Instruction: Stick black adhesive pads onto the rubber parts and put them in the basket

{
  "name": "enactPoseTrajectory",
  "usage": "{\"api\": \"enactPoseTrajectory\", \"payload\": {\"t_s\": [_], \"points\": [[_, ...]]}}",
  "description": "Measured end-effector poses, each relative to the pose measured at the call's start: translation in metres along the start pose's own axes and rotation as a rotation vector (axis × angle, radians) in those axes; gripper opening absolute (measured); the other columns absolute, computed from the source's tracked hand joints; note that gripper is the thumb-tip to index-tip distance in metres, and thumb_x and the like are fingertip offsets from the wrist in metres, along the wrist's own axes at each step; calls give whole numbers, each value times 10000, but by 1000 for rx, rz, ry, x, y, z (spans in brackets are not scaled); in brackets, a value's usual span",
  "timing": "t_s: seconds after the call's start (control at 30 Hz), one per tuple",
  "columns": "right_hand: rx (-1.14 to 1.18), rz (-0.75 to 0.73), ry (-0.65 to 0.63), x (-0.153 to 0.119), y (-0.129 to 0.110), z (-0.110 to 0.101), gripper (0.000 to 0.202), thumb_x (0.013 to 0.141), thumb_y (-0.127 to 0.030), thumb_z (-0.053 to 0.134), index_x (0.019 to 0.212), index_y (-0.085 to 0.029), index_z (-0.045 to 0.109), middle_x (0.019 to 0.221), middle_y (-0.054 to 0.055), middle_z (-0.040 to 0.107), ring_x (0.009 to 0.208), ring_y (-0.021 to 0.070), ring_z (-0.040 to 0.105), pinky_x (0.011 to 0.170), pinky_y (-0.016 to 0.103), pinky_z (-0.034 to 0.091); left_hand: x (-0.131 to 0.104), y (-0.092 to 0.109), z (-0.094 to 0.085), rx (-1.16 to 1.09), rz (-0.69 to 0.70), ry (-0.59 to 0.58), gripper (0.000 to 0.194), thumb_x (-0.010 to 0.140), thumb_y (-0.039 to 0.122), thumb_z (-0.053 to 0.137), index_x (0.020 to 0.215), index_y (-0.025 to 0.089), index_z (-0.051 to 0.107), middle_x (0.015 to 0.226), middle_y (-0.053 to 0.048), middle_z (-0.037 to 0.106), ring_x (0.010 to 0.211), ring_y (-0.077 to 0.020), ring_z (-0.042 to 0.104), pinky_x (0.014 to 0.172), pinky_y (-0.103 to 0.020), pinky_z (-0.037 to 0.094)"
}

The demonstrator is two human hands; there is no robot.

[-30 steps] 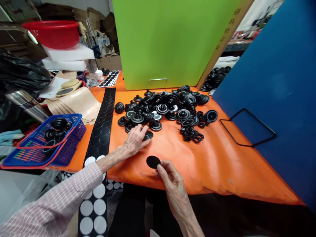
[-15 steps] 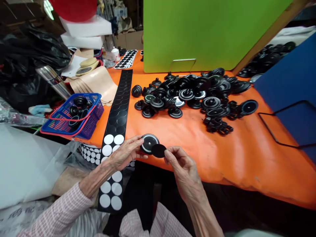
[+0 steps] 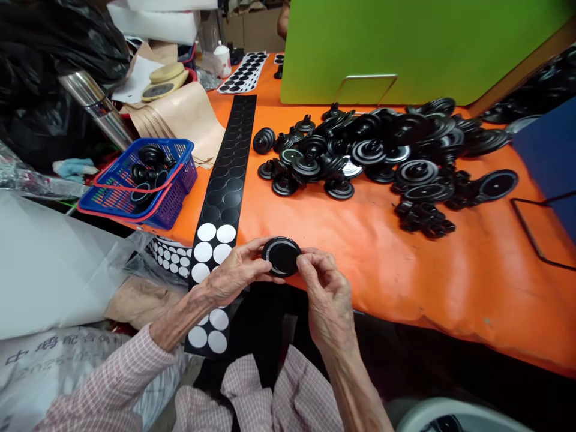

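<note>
My left hand (image 3: 240, 267) grips a round black disc-shaped part (image 3: 266, 252) by its left edge, near the table's front edge. A light ring shows on the part's face. Over that face lies a thin round black sticker (image 3: 287, 257), pinched at its right edge by my right hand (image 3: 324, 282). Whether the sticker touches the face all over, I cannot tell. Left of my hands runs a long black strip of round stickers (image 3: 224, 195); white circles show on its near portion, and its near end hangs over the edge.
A heap of black disc parts (image 3: 373, 150) lies on the orange table cover (image 3: 387, 264). At left stands a blue basket (image 3: 180, 195) with several black parts, near a steel flask (image 3: 96, 108) and brown paper sheets (image 3: 184, 120). A green board (image 3: 382, 48) rises behind the heap.
My right hand has brought the black sticker left and up, from overlapping the part's edge to covering most of its face. My left hand still holds the part. The camera view has shifted.
</note>
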State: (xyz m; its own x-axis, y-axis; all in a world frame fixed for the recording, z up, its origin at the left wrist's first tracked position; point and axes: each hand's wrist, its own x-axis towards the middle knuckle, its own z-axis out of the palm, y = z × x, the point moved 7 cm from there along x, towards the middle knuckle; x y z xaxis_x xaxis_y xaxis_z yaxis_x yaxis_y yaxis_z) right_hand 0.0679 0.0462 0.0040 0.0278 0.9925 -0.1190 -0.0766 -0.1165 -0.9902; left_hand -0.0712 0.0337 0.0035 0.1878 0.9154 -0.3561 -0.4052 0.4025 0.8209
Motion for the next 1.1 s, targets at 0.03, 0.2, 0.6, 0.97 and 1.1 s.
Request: {"api": "enactPoseTrajectory", "payload": {"t_s": [0.03,0.2,0.6,0.97,1.1], "points": [[3,0,2,0,1,0,241,799,-429,627,753,-193,612,975,31,525,927,168,549,816,290,464,0,0,0,2,-1,9,402,727,141,681,1124,206,669,1155,-81,644,960,-216,658,803,-367,567],[0,-11,14,-1,4,1,216,805,-408,626,757,-198,613,972,27,530,925,166,547,812,296,460,-1,1,1,3,-21,50,417,689,145,694,1103,193,682,1145,-83,649,986,-228,647,814,-372,559],[-117,-38,81,0,0,2,220,804,-408,597,744,-197,590,950,35,531,874,169,554,780,321,481,1,0,3,9,-5,23,397,706,174,692,1103,180,699,1103,-83,687,957,-225,656,834,-371,545],[-339,-267,144,-4,-5,11,142,880,-326,515,797,-211,512,941,54,535,888,186,564,741,345,493,2,0,-2,-22,-7,59,401,685,187,720,1085,163,704,1073,-92,697,982,-254,649,861,-421,540],[-416,-343,148,-6,-8,16,123,903,-295,487,802,-224,487,937,63,535,913,196,560,720,342,500,3,-2,-4,-43,16,69,333,757,251,699,1074,148,694,1080,-101,688,957,-240,661,836,-412,554]]}}
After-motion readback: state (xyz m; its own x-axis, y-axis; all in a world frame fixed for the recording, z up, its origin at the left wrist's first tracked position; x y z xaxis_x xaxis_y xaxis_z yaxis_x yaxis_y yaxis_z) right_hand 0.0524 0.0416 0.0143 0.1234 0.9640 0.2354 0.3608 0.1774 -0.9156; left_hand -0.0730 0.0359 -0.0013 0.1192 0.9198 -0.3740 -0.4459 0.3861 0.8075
